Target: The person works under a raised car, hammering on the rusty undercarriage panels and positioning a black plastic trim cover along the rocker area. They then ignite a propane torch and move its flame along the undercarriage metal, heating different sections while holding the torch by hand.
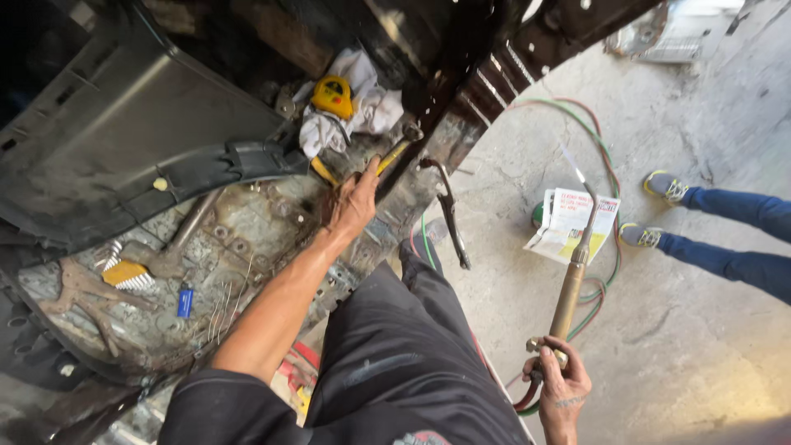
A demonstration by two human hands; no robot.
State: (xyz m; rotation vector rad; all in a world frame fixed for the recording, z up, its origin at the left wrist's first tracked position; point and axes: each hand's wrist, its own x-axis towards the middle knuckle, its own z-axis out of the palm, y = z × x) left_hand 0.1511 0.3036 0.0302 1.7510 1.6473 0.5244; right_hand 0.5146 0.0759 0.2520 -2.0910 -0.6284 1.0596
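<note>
- Two hands are engaged, each closed around a separate tool.
- Left hand (354, 202): fingers are wrapped tight around the yellow handle of a hammer (395, 152), gripping near the middle of the handle; the dark head sits up against the edge of the rusted car floor pan (247, 247).
- Judgement: the hammer is rigid and head-heavy; a hold lower on the handle gives more swing, while the present higher hold gives control. The coated handle looks to give a fair grip.
- Right hand (559, 391): fingers are curled closed around the valve end of a brass welding torch (573, 280), which stands nearly upright over the concrete floor (684, 330), its thin bent tip at the top.
- Judgement: the torch is stiff and moderately heavy, the slender tip being the fragile part; the barrel near the valves is the sound place to hold. The trailing red and green hoses (606, 165) will drag on it.
- Surroundings on the floor pan: a wire brush (128, 274), a small blue object (185, 302), a white rag (362, 103) with a yellow tape measure (332, 95) resting on it.
- Locking pliers (449, 214) hang clamped at the sill edge.
- Another person's legs in blue trousers (733, 235) stand beside a printed paper (568, 222) on the concrete.
</note>
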